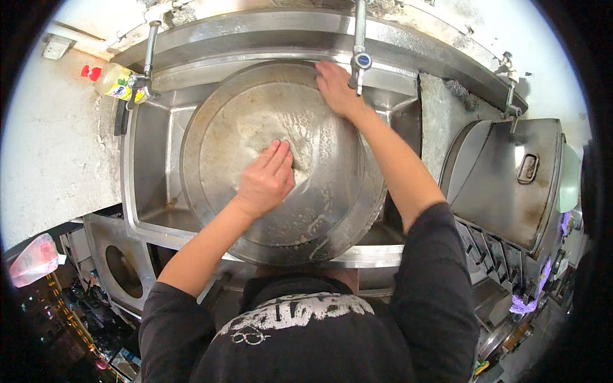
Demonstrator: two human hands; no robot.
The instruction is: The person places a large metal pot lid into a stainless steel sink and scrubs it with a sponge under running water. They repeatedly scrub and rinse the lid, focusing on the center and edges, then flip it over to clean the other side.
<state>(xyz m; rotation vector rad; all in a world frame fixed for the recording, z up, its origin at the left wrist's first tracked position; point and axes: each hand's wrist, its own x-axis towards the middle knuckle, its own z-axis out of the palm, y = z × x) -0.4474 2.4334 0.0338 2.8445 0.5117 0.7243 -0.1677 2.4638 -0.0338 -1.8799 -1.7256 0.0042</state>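
A large round metal pan or lid (258,115), wet and dented near its middle, lies over a stainless steel sink (152,163). It overhangs the sink's front edge near my body. My left hand (268,179) rests palm down near the centre of its face, fingers together. Whether anything is under that palm is hidden. At the far rim, my right hand (337,88) holds the edge, its fingertips partly out of sight. Water drops and streaks of suds cover the right and near parts of the metal face.
A lever tap (361,61) hangs over the sink beside my right hand; another tap (149,62) is at left by a yellow dish-soap bottle (117,86). A third tap (512,103) stands above a metal lid with a handle (528,168) at right.
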